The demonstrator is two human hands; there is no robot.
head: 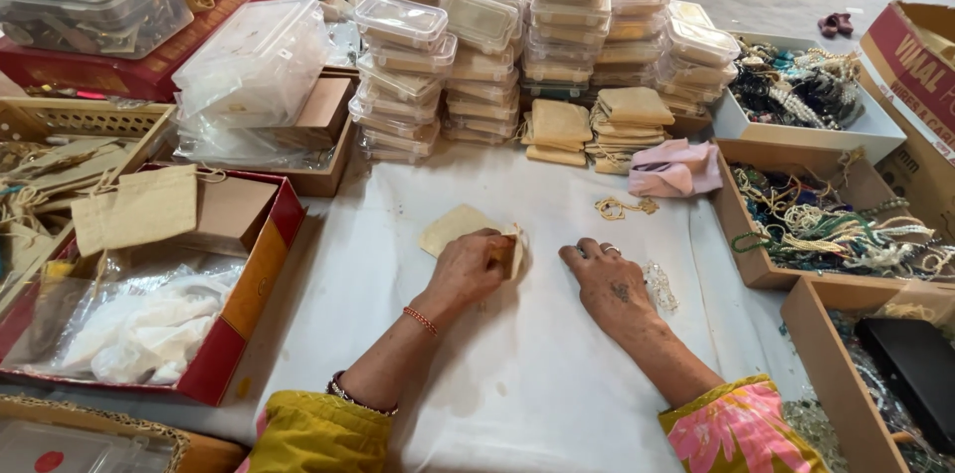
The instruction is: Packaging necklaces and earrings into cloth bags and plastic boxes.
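Head view: left hand (476, 269) pinches the mouth of a small beige pouch (460, 229) lying flat on the white surface (537, 374). Right hand (607, 279) rests open, palm down, beside a clear bead strand (659, 286); gold chain (623, 206) lies farther back.

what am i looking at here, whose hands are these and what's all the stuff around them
This is one picture from a camera worn on a person's head, looking down at their own two bare hands; there is no machine. The left hand grips the mouth of a small beige cloth pouch lying on a white sheet. The right hand rests flat on the sheet, holding nothing, beside a small clear beaded piece. A gold-coloured chain lies further back. Behind stand stacks of clear plastic boxes, folded beige pouches and a pink cloth. Cardboard trays of bead necklaces sit to the right, and a red box of plastic bags to the left.
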